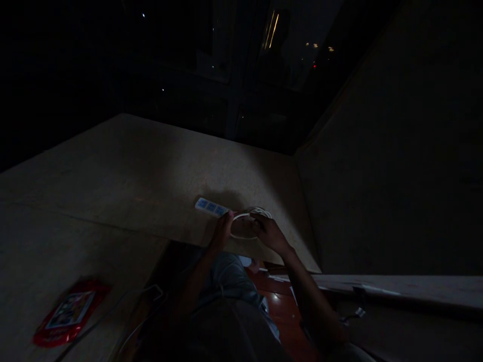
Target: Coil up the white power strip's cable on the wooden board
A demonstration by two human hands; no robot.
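Observation:
A white power strip (211,206) with blue socket faces lies on the pale ledge. At its right end is my left hand (224,226), fingers closed around that end or the cord beside it; the dim light hides which. The white cord (244,238) loops to the right, with several coils bunched together. My right hand (266,230) pinches the cord at the coils. Both hands are low over the ledge, close to each other.
Dark window panes (241,75) rise behind the ledge (151,156). A dark wall (385,161) bounds the right side. At lower left lies a red packet (71,311), near a thin cable (101,317). A reddish floor (279,306) shows below.

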